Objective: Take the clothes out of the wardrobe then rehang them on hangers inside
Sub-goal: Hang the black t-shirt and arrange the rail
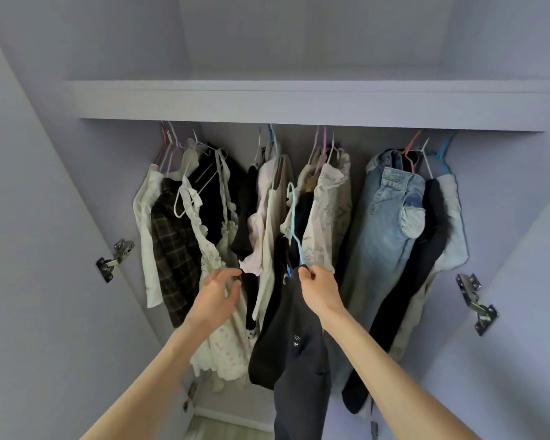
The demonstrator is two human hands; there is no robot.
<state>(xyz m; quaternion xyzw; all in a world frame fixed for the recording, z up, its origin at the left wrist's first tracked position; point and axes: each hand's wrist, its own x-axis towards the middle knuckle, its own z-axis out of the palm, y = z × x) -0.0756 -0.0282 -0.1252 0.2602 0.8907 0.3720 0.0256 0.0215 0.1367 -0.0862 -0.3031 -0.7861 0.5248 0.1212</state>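
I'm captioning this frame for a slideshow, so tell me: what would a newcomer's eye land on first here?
First, the right hand at centre, pinching a dark garment on a light blue hanger in front of the hanging clothes. Beside it the left hand reaches, fingers relaxed, toward a floral dress. Pale blue jeans hang to the right, under the shelf.

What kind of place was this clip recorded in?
Most likely a home, at an open built-in wardrobe. Clothes such as jeans hang on hangers under a shelf, and door hinges show at the sides. The right hand grips a dark garment on a light blue hanger.
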